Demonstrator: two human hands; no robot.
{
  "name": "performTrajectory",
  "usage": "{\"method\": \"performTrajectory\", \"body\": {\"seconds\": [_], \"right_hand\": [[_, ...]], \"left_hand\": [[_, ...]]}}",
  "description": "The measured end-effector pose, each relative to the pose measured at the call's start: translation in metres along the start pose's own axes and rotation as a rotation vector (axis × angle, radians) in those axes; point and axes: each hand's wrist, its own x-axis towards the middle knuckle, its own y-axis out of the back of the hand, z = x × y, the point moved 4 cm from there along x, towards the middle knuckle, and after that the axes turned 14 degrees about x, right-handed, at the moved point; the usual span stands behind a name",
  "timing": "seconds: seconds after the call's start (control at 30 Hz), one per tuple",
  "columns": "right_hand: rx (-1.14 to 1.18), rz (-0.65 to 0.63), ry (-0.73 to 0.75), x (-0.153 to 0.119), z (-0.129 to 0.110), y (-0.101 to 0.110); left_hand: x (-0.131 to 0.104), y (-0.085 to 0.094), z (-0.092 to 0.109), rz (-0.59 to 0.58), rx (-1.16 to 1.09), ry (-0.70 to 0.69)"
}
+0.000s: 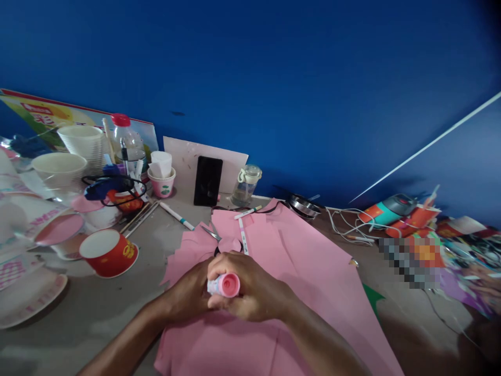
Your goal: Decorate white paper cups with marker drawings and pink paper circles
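Note:
Wrapped in my right hand (254,287) is a glue stick (227,285) with a pale printed label. Its round pink end, with a recess in the middle, faces up toward me. My left hand (191,292) is closed against the other end of the glue stick, its fingers mostly hidden behind the right hand. Both hands are above pink paper sheets (313,266). Just beyond them lie scissors (211,233), partly covered by a hand, a small pink paper piece (230,245) and a white marker (243,236).
A red paper cup (107,253), stacked white cups (84,143) and a plastic bottle (127,138) crowd the left. A black phone (208,181) and a glass jar (246,185) stand near the blue wall. At right are cables, a teal-and-orange cylinder (387,210) and another person's hand (489,287).

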Motion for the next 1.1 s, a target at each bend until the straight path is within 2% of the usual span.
{"method": "performTrajectory", "body": {"seconds": [0.2, 0.37, 0.57, 0.73, 0.87, 1.1], "right_hand": [[-0.044, 0.117, -0.132, 0.002, 0.007, 0.006], [-0.106, 0.234, -0.238, 0.0, 0.002, 0.016], [-0.165, 0.199, -0.446, -0.004, -0.006, 0.022], [-0.114, 0.165, -0.565, -0.01, -0.008, 0.02], [0.046, 0.151, -0.555, -0.011, -0.014, 0.014], [0.113, 0.261, -0.333, -0.007, -0.01, 0.012]], "left_hand": [[-0.006, -0.007, -0.023, 0.014, 0.064, 0.068], [-0.006, -0.007, -0.022, 0.01, 0.039, 0.04], [-0.004, -0.006, -0.019, 0.013, 0.023, 0.027], [-0.003, -0.006, -0.016, 0.008, -0.008, 0.037], [-0.004, -0.004, -0.014, 0.014, -0.004, 0.05], [-0.006, -0.007, -0.024, 0.017, 0.027, 0.048]]}}
